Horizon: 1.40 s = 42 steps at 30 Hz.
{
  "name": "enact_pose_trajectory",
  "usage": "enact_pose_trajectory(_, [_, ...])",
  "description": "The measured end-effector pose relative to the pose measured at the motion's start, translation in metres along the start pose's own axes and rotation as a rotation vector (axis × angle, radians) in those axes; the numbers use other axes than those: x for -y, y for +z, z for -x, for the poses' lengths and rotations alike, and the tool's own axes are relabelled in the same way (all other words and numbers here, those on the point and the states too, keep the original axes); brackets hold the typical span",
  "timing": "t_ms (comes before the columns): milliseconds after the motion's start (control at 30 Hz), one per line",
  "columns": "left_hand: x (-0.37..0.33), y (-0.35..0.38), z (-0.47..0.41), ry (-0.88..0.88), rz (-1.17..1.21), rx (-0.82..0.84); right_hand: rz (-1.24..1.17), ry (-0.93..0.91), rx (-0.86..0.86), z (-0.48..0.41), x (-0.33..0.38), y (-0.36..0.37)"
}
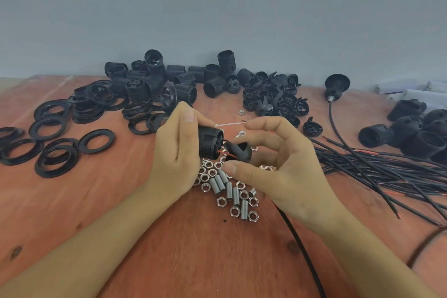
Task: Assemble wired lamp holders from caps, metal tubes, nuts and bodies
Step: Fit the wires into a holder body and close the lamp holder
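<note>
My left hand (174,147) grips a black ribbed lamp holder body (210,143) lying on its side over the table's middle. Just right of it, my right hand (285,167) pinches a black domed cap (239,151) between thumb and fingers. A red wire (227,153) runs from the cap into the body. A white wire (229,124) stretches from the body's top edge to my right index fingertip. The black cable (302,249) trails from under my right hand toward me. Loose nuts and metal tubes (229,191) lie in a pile below both hands.
Black rings (55,147) are scattered at the left. Threaded bodies (169,77) and caps (273,97) are heaped along the wall. One wired holder (336,87) stands at the back right, near a cable bundle (387,172), more bodies (416,133) and white pieces (411,89).
</note>
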<state>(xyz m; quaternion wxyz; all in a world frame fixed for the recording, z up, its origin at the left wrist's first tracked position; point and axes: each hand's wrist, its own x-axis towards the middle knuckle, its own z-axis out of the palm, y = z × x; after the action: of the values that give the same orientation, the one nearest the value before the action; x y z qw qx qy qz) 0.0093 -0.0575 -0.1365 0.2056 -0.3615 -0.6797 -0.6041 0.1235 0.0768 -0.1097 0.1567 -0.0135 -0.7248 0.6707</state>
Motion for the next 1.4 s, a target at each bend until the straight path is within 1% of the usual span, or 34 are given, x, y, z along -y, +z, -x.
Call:
enact_pose_trajectory(167, [0.000, 0.000, -0.001, 0.049, 0.004, 0.043, 0.072, 0.069, 0.029, -0.001, -0.002, -0.001])
enact_pose_trajectory(300, [0.001, 0.002, 0.002, 0.070, 0.013, 0.081, 0.081, 0.038, 0.055, 0.000, -0.001, 0.001])
enact_pose_trajectory(433, [0.001, 0.001, 0.000, 0.061, 0.023, 0.112, 0.136, -0.026, 0.021, 0.002, -0.002, 0.004])
enact_pose_trajectory(533, [0.000, 0.001, -0.002, 0.033, 0.023, 0.107, 0.172, -0.033, -0.056, 0.002, -0.003, 0.005])
enact_pose_trajectory(667, [0.002, -0.001, -0.003, 0.057, -0.027, 0.145, 0.196, -0.044, -0.143, 0.002, -0.007, 0.004])
enact_pose_trajectory(767, [0.003, -0.003, -0.002, 0.063, -0.040, 0.187, 0.208, -0.070, -0.131, 0.002, -0.008, 0.005])
enact_pose_trajectory(900, [0.002, -0.001, -0.001, 0.072, -0.035, 0.200, 0.177, -0.035, -0.148, 0.003, -0.012, 0.005])
enact_pose_trajectory(1033, [0.000, 0.003, 0.001, 0.042, -0.016, 0.222, 0.167, -0.066, -0.120, 0.003, -0.010, 0.005])
enact_pose_trajectory(1133, [-0.006, 0.005, 0.004, -0.034, 0.006, 0.267, 0.184, -0.081, -0.097, 0.003, -0.009, 0.006])
enact_pose_trajectory(1267, [-0.012, 0.007, 0.004, -0.178, -0.019, 0.222, 0.179, -0.058, -0.105, 0.000, -0.012, 0.005])
enact_pose_trajectory(1333, [-0.015, 0.010, 0.007, -0.358, -0.067, 0.258, 0.169, 0.004, -0.078, -0.003, -0.013, 0.002])
enact_pose_trajectory(1400, [-0.019, 0.016, -0.003, -0.661, -0.027, 0.269, 0.106, 0.083, -0.005, -0.005, -0.013, -0.004])
